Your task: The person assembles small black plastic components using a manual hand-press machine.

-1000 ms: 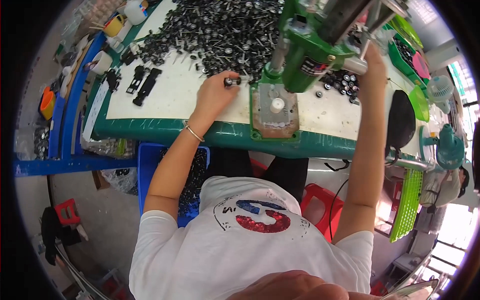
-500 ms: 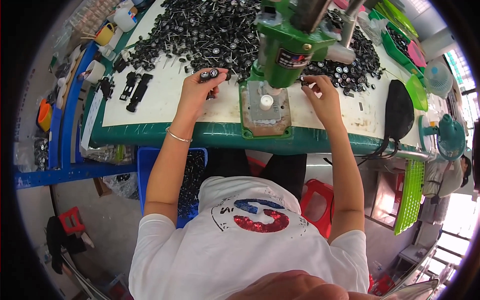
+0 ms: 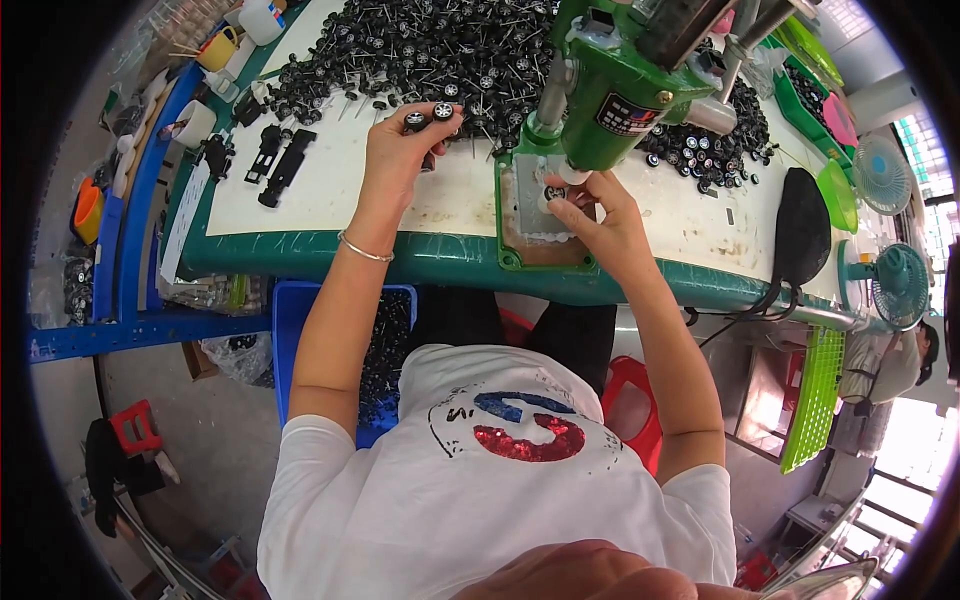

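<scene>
The white-topped table (image 3: 330, 190) with its green rim carries everything here, and its far side is buried under a wide heap of small black wheels on thin metal axles (image 3: 420, 45), with a second, smaller heap (image 3: 715, 150) toward the far right. Near the middle of the front edge stands a green press (image 3: 610, 95) on a grey base plate (image 3: 525, 225). Compared with half a second ago, the right hand (image 3: 600, 215) has travelled from the table top to the right of the press in to the base plate, directly beneath the press head; its fingertips are pinched on a small black wheel (image 3: 553, 192) and hold it on the plate, so a part appears to be going into position under the tool. The left hand (image 3: 400, 150) has stayed close to where it was, near the front edge of the big heap, left of the press; its fingers are closed round a wheel-and-axle piece (image 3: 430, 115), one wheel showing at each side of the fingertips, lifted clear of the table. A second earlier that hand was flat among the loose parts, so the piece looks freshly picked and ready to follow. At the left edge lie two flat black plastic frames (image 3: 280, 160), well apart from both hands. A thin bracelet (image 3: 365, 250) sits on the left wrist.
</scene>
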`<control>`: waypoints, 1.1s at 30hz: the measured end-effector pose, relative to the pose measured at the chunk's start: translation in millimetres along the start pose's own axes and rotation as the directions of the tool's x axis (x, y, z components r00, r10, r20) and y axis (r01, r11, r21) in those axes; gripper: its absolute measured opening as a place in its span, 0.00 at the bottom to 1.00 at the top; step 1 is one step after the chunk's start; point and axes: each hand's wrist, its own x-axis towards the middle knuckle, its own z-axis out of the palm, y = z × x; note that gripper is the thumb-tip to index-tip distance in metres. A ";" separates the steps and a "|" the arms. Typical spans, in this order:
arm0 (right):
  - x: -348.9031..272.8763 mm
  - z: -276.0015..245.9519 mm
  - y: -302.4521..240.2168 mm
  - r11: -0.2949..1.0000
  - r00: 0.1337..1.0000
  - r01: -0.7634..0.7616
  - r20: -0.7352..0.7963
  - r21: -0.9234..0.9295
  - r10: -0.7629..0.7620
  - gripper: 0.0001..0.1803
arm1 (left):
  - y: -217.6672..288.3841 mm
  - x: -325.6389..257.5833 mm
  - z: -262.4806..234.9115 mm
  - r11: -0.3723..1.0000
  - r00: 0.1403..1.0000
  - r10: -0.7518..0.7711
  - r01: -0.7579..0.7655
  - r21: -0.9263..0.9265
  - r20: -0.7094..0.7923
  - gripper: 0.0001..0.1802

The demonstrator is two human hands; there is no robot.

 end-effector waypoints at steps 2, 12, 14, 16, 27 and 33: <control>-2.3 5.0 3.6 0.999 1.000 0.003 -0.019 0.034 -0.002 0.17 | -1.2 3.4 -0.2 1.000 1.000 0.023 -0.023 0.017 -0.003 0.11; -8.6 -1.9 6.8 0.993 0.998 -0.011 -0.053 0.118 0.018 0.24 | 8.1 -13.2 6.2 0.988 0.970 -0.096 0.120 -0.096 0.223 0.11; -8.7 -10.4 10.7 0.989 0.997 -0.015 -0.074 0.148 0.026 0.26 | 13.0 -32.7 19.8 0.997 0.959 -0.072 0.075 -0.001 0.274 0.10; -7.7 -20.9 10.9 0.984 0.996 -0.008 -0.082 0.180 0.023 0.27 | 13.8 -48.0 32.8 0.998 0.943 -0.013 -0.007 0.059 0.331 0.08; 6.3 -79.7 -5.8 0.956 0.957 0.057 -0.287 0.287 0.029 0.21 | 12.4 -58.6 64.4 0.866 0.856 0.267 -0.415 0.281 0.442 0.08; 38.4 -98.9 -41.6 0.894 0.913 0.146 -0.406 0.424 0.043 0.17 | 4.1 -48.9 70.2 0.971 0.904 0.140 -0.205 0.124 0.404 0.09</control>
